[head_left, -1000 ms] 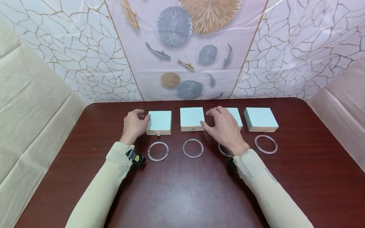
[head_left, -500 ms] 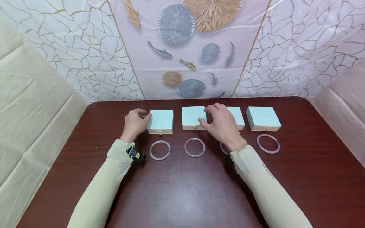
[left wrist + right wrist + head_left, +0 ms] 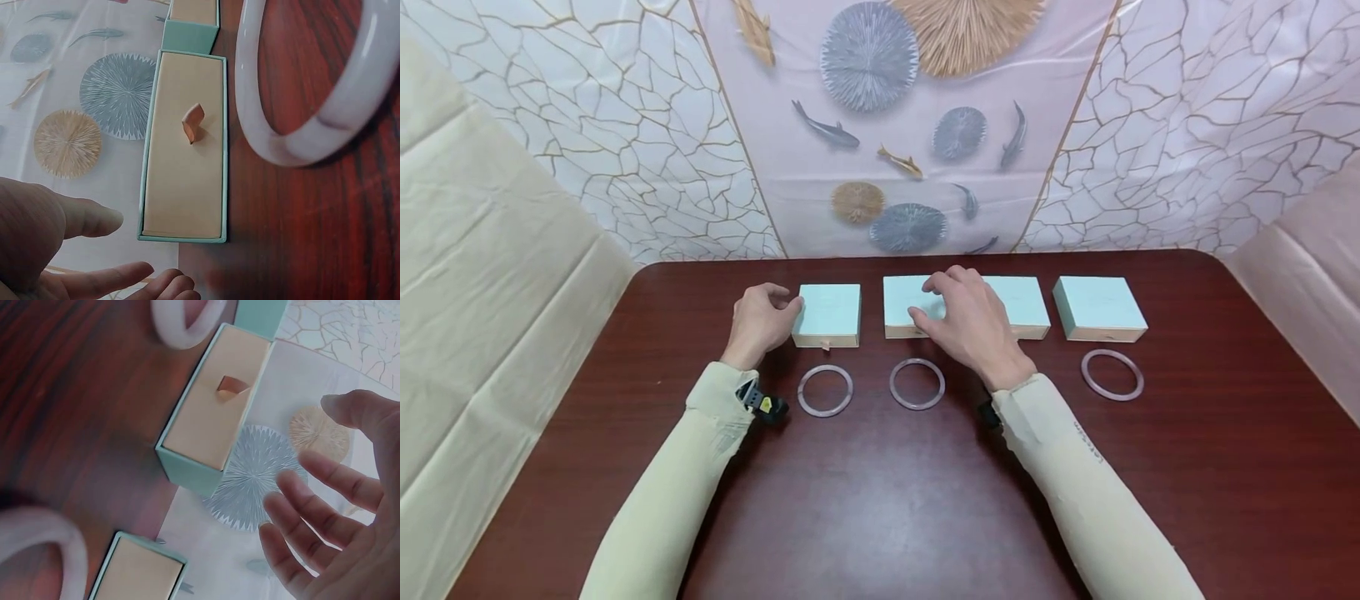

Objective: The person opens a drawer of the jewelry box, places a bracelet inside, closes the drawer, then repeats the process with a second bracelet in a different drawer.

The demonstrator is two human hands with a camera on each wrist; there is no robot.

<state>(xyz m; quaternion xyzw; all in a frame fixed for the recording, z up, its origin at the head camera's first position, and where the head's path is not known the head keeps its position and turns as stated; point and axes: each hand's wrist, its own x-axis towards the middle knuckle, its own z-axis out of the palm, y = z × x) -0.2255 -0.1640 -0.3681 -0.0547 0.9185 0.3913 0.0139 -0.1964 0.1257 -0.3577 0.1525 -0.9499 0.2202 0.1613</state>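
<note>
Head view, left hand (image 3: 762, 322), right hand (image 3: 973, 323), both loosely spread, square mint boxes (image 3: 829, 308), glossy rings (image 3: 825, 413), wood-grained table (image 3: 880, 508)

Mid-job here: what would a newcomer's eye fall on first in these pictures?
Probably the row of four mint-green drawer boxes along the far side of the dark red table, with pale bangles lying in front. Next come the hands: the left hand beside the leftmost box, the right hand partly covering the middle two in the head view. Behind everything, the backdrop printed with fish and grey-and-gold discs stands out.
</note>
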